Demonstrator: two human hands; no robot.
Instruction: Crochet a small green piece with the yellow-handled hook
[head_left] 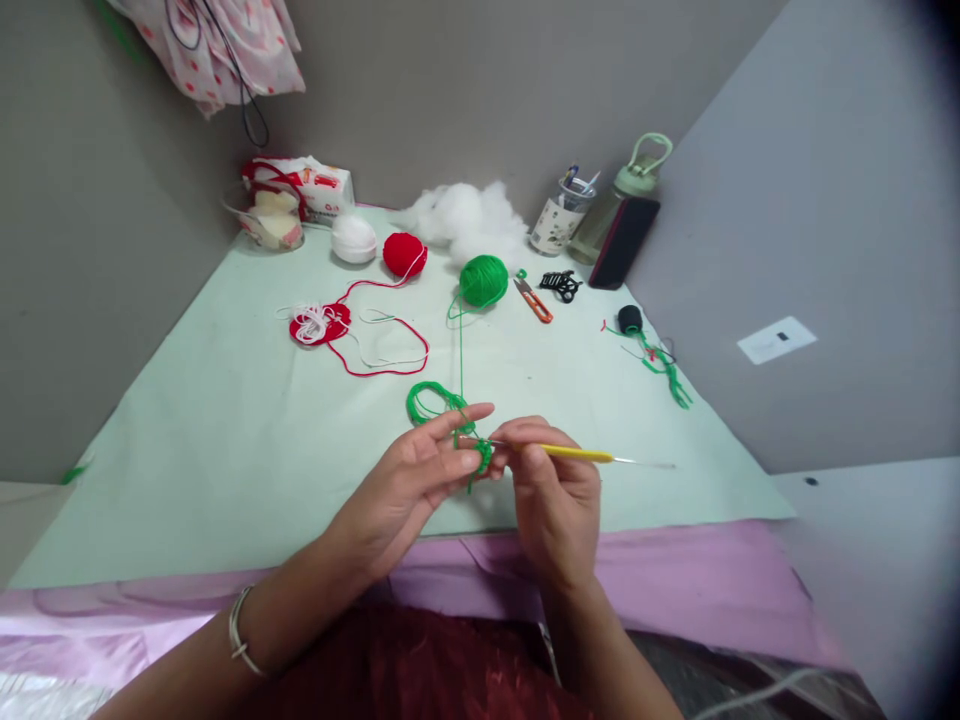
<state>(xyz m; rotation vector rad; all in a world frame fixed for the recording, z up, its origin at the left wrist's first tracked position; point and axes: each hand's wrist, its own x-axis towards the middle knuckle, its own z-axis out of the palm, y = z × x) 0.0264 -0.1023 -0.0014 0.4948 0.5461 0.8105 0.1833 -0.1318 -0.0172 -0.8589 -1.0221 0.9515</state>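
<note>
My left hand [420, 480] pinches a small green crochet piece [480, 455], with green yarn looped over its forefinger. My right hand [551, 490] grips a yellow crochet hook [581, 453], whose tip is at the green piece and whose metal end points right. A green strand runs from the piece up the pale green mat [187, 470] to a green yarn ball [484, 279]. A loose coil of green yarn [431, 400] lies just beyond my left fingers.
Farther back lie a red yarn ball [404, 253], a white yarn ball [354, 238], a red-and-white piece [319, 323] with trailing strands, white stuffing [469, 218], orange snips [534, 298], a black hair clip [561, 285], a black yarn ball [629, 318], a phone [624, 241], a bottle [634, 185].
</note>
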